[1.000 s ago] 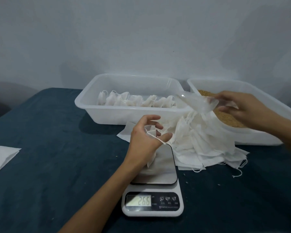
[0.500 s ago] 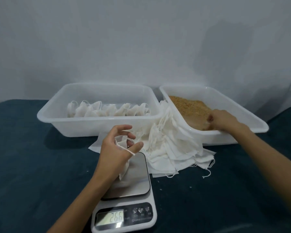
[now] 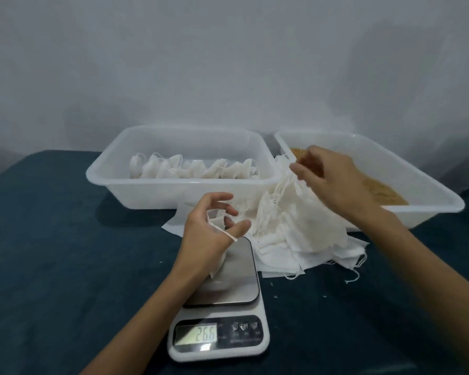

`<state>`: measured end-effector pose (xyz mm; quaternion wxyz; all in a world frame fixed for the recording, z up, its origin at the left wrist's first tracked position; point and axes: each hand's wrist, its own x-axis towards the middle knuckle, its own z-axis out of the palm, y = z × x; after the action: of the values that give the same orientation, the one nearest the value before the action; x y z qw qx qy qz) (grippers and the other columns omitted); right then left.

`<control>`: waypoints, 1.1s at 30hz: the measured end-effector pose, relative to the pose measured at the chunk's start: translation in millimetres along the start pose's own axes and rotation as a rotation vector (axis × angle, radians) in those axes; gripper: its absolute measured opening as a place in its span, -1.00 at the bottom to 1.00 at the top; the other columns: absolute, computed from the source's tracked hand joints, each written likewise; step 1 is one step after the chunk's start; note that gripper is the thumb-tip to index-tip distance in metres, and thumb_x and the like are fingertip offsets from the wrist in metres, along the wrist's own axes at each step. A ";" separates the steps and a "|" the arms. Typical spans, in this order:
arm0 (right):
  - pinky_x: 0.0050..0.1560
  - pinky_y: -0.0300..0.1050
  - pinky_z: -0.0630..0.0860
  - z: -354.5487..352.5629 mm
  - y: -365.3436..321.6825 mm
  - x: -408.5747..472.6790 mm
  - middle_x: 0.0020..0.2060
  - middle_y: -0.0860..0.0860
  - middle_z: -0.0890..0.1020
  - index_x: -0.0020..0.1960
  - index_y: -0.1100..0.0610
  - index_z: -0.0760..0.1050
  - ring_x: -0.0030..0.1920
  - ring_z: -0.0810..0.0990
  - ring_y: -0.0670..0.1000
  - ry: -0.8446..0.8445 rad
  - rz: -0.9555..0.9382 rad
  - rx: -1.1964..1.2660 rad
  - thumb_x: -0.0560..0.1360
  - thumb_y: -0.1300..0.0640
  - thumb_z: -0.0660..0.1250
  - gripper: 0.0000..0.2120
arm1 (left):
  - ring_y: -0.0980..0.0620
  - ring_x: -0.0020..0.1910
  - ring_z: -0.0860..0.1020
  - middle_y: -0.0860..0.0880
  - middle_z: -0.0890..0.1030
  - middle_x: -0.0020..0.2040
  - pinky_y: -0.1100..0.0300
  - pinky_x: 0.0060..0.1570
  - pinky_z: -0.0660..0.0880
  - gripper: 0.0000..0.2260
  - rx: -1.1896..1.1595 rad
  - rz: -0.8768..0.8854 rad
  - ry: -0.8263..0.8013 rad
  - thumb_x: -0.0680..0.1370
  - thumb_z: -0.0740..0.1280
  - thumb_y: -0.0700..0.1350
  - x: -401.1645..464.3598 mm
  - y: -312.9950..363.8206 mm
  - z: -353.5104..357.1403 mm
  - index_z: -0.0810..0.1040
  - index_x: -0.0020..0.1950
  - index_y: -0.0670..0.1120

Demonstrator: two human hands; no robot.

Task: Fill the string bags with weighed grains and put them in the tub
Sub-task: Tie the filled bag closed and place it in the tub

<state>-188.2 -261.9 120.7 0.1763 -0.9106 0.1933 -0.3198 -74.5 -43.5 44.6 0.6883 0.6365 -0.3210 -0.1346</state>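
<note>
Since half a second ago, right hand [image 3: 336, 182] lifted out of the grain and swung leftward, now hovering over the heap of empty bags; left hand unmoved; scale reading unchanged. Nearest, scale [image 3: 219, 315] on the dark table [image 3: 65, 266], display showing 26.6, steel plate partly covered by the left hand [image 3: 209, 234]. Left grip pinching the drawstring of a string bag [image 3: 217, 223], cord looped over the thumb, other fingers spread to keep the mouth open, bag body hanging down onto the plate. Just beyond the plate, pile of empty bags [image 3: 295, 234], slumped against the front wall of the right tub, loose strings trailing onto the table. Right grip above that pile with fingers loosely curled near the bags' upper edges; cannot tell whether pinching grain, a bag, or nothing, blurred as it is. Farther back, left tub [image 3: 98, 174] with a row of filled bags [image 3: 192, 169] inside; beside it, right tub [image 3: 444, 207] holding the brown grain [image 3: 382, 193]. Step in hand, by judgement: filling the open bag on the scale to weight. Next move likely calls for bringing the right hand over the held-open mouth and releasing slowly, eyes on the display, then drawing the cord tight and placing the bag in the left tub.
</note>
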 end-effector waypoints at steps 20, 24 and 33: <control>-0.22 -0.06 0.51 47.2 -91.2 -43.7 -0.03 0.19 0.70 -0.13 0.22 0.59 -0.36 0.54 0.01 -0.403 0.006 0.750 0.61 0.24 0.35 -0.86 | 0.14 0.04 0.67 0.14 0.69 0.07 0.18 -0.02 0.64 -0.58 0.091 0.059 -0.020 0.38 0.55 -0.10 4.0 -14.8 -2.7 0.53 0.17 0.15; -0.09 -0.05 0.58 47.2 -88.6 -42.7 -0.10 0.19 0.69 -0.07 0.30 0.47 -0.24 0.58 0.08 -0.461 0.054 1.102 0.64 0.18 0.22 -0.80 | 0.11 -0.06 0.65 0.11 0.67 -0.05 0.18 -0.09 0.59 -0.65 0.132 0.013 -0.045 0.38 0.54 0.00 4.5 -12.5 -3.1 0.53 0.11 0.11; -0.47 -0.32 0.39 30.8 -78.2 -25.5 -0.37 -0.03 0.41 -0.14 0.17 0.44 -0.48 0.36 -0.15 -0.329 0.280 1.640 0.61 0.37 0.11 -0.76 | -0.07 -0.23 0.51 -0.04 0.59 -0.26 -0.06 -0.15 0.49 -0.79 0.195 0.053 -0.088 0.64 0.36 -0.04 1.6 -4.6 -3.8 0.62 -0.13 -0.12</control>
<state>-167.8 -176.5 119.8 0.8448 -0.4970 -0.0169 -0.1975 -69.9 -42.1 40.7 0.6116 0.6852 -0.3792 -0.1122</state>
